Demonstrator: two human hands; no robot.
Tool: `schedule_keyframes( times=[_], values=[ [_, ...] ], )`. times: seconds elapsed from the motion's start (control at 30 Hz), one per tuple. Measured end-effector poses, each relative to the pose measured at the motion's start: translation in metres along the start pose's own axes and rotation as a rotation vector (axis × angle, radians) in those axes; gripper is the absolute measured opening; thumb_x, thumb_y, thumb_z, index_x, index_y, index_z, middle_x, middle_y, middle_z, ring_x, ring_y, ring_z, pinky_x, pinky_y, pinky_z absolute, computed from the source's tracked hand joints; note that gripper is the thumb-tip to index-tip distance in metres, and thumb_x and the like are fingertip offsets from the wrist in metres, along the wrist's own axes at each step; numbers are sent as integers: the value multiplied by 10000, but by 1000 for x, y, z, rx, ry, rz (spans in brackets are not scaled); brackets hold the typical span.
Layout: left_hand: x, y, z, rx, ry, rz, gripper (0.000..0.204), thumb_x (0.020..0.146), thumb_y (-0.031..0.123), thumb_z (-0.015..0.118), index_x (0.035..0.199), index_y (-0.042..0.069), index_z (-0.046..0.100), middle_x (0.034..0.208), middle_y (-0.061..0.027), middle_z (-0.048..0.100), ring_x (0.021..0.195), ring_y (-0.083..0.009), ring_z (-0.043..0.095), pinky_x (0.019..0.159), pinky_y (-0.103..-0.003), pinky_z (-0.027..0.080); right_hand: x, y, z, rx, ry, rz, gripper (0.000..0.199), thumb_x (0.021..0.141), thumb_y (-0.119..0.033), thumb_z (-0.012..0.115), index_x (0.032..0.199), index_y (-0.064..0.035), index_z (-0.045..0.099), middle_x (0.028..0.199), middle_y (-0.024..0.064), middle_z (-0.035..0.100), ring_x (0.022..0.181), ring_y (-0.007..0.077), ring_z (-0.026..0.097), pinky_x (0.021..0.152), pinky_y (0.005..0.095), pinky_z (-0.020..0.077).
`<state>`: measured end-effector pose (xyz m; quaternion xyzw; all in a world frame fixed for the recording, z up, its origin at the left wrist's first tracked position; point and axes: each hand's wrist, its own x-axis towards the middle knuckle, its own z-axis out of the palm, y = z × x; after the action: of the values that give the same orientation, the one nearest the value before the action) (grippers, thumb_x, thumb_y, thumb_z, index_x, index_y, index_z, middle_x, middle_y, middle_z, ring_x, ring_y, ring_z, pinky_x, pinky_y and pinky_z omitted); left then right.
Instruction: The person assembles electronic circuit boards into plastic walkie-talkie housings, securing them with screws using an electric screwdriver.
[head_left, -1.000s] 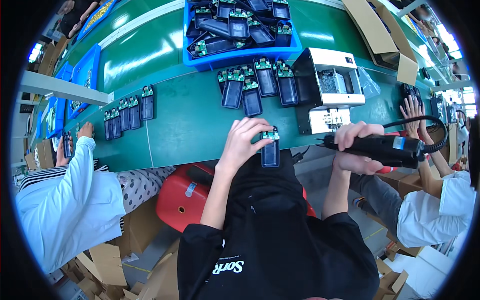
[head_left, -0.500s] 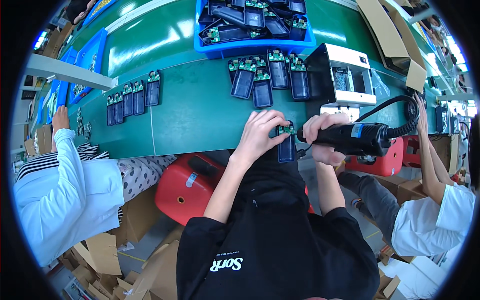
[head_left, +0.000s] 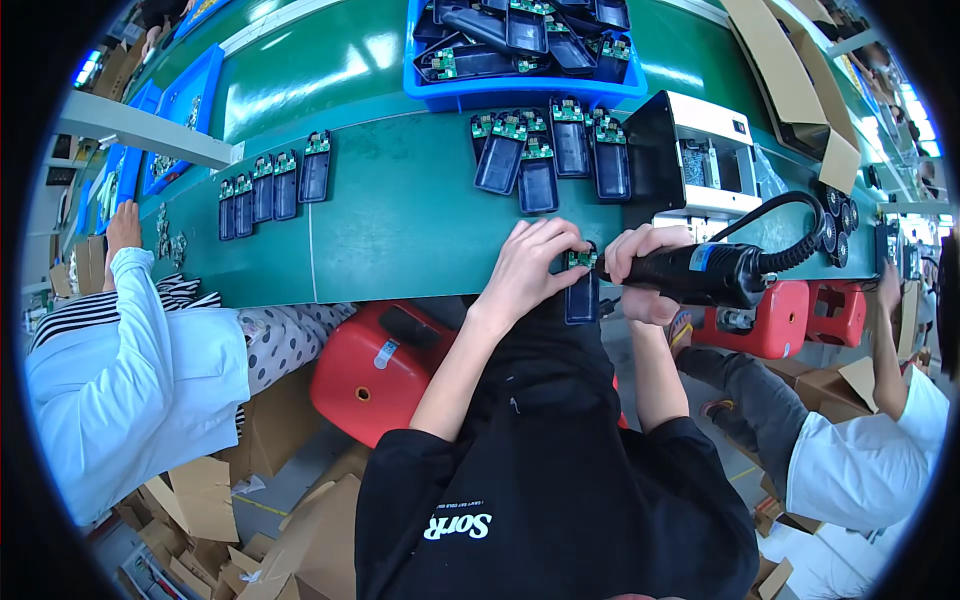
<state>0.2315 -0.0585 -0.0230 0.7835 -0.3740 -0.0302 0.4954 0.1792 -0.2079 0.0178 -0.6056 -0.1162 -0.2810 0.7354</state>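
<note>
At the table's near edge my left hand (head_left: 533,262) pinches the top of a dark blue plastic casing (head_left: 582,302) between thumb and fingers. A small green circuit board (head_left: 581,260) shows at the casing's upper end. My right hand (head_left: 647,272) is wrapped round a black electric screwdriver (head_left: 707,275), held almost level with its front end toward the board. Whether its tip touches the board cannot be made out. Several similar casings (head_left: 538,185) with boards lie in a group beyond my hands, and another row of casings (head_left: 285,188) lies to the left.
A blue bin (head_left: 520,96) heaped with casings stands at the back. Right of the grouped casings is a black and white machine (head_left: 690,150), with the screwdriver's curled cable (head_left: 785,202) beside it. Open cardboard cartons (head_left: 775,75) stand farther right. Co-workers sit on both sides.
The view has shifted slightly, so the table things sit a little farther right. My screwdriver has come slightly closer to the casing. The co-worker on the right has moved an arm farther right.
</note>
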Motion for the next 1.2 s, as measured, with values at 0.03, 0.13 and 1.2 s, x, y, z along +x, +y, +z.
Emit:
schedule_keyframes(
  times=[0.03, 0.13, 1.2],
  values=[
    [0, -1, 1, -48, 6, -7, 280, 711, 57, 808, 948, 66, 660, 1022, -43, 654, 966, -252, 643, 825, -355, 487, 0, 1, 0, 1, -15, -2, 805, 741, -787, 660, 966, -56, 407, 648, 49, 480, 512, 146, 484, 485, 264, 428],
    [0, 1, 2, -129, -6, -41, 274, 719, 27, 796, 955, 43, 657, 1012, -69, 646, 957, -277, 648, 824, -363, 518, -2, 3, 1, 3, -44, -7, 795, 747, -779, 662, 955, -54, 412, 641, 49, 480, 508, 146, 481, 481, 263, 426],
    [34, 29, -45, 184, 195, 70, 286, 774, 109, 781, 1040, 67, 682, 1078, -86, 658, 949, -303, 656, 814, -407, 535, -10, -44, -23, 40, 116, -20, 753, 778, -751, 659, 947, -56, 424, 629, 44, 484, 472, 145, 475, 441, 261, 416]
  ],
)
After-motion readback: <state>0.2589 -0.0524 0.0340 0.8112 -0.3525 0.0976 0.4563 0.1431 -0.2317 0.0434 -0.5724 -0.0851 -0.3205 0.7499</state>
